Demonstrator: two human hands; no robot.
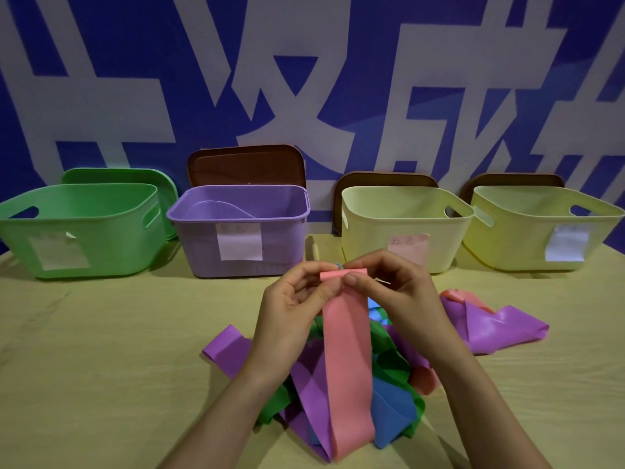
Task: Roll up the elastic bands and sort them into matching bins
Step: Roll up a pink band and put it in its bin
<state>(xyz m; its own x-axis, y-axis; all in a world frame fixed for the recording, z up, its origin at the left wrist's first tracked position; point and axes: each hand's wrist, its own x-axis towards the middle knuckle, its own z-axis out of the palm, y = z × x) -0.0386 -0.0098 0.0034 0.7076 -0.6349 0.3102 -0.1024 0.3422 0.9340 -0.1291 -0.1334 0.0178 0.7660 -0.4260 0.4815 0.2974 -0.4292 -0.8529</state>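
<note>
Above the table I hold a pink elastic band (348,360); its top end is curled into a small roll and the rest hangs down toward me. My left hand (294,306) pinches the roll's left end and my right hand (395,292) pinches its right end. Under my hands lies a heap of loose bands: purple (490,330), green (392,367) and blue (392,414). At the back stand a green bin (84,228), a purple bin (203,238), a cream bin (372,231) with a pink label, and a yellow bin (507,238).
Lids lean against the blue-and-white wall behind the bins: a green lid (118,176) and brown lids (247,164). A small wooden peg (314,248) lies between the purple and cream bins. The pale wooden table (101,350) stretches bare to the left.
</note>
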